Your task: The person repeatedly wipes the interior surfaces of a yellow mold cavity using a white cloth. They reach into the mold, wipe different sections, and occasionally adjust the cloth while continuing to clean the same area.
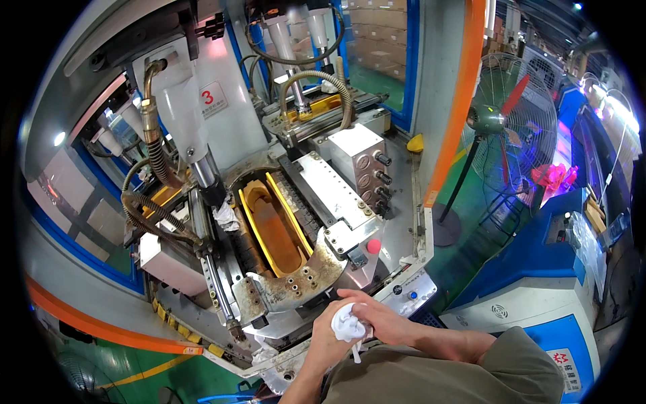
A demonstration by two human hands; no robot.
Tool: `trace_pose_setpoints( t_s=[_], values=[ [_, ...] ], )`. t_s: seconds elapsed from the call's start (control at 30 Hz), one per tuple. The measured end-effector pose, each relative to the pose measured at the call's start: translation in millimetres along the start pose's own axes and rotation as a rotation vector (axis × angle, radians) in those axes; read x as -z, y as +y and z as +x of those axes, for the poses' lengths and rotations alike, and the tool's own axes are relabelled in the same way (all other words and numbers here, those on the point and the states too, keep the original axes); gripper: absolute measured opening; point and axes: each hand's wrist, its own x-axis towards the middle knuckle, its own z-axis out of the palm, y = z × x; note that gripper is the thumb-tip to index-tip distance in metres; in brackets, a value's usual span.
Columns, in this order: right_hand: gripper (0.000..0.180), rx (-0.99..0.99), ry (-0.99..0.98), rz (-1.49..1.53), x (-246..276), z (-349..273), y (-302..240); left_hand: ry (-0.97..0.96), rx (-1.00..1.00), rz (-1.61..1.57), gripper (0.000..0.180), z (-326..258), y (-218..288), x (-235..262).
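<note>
**Both hands on white rag at near edge of mould machine**

Both hands meet low centre, just in front of the machine; left hand point(331, 340) comes up from the lower edge w/ its grip closed around a wadded white rag point(348, 323); right hand point(380, 322) lies over the rag from the right, fingers curled on it, so both grips are holding the same cloth, neither open. A short tail of rag hangs down between the wrists. Olive sleeve point(471, 377) covers the right forearm.

Rag sits near, apart from the open mould point(272, 229), which lies just beyond it, centre of frame; mould cavity is shoe-sole shaped, orange-brown inside w/ yellow rim. A curved metal plate point(296, 283) w/ bolt holes wraps the cavity's near end; it looks stained and worn. Another crumpled white cloth point(227, 217) rests at the mould's left side, by the steel rod. A red round button point(374, 246) sits right of the mould; braided hoses point(151, 209) loop on the left. A standing fan point(501, 121) w/ red blades is far right, on the green floor.

Progress, as a judgement: rag is being bunched or readied in hand, not touching the mould; cavity looks open and empty; plate staining suggests wiping is mostly left to do; can't tell how clean the cavity is.
</note>
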Motion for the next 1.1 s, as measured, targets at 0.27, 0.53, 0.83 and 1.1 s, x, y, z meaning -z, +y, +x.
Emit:
trace_pose_setpoints(
  t_s=[0.27,0.53,0.83,1.1],
  values=[
    [0.050,-0.090,-0.030,0.021,10.7,-14.5,-16.0,0.006,0.138,-0.263,0.051,0.0,7.6,0.6],
    [0.054,-0.023,0.015,-0.012,14.7,-37.0,-16.9,-0.141,0.117,-0.266,0.057,6.2,10.5,-4.0],
    [0.035,0.108,0.167,-0.067,13.0,-32.3,-9.9,-0.086,0.137,-0.383,0.061,12.6,9.3,-15.2],
    [0.027,0.102,0.340,-0.068,24.1,-18.1,-33.3,-0.019,0.350,-1.031,0.049,30.9,-13.3,-19.3]
  ],
)
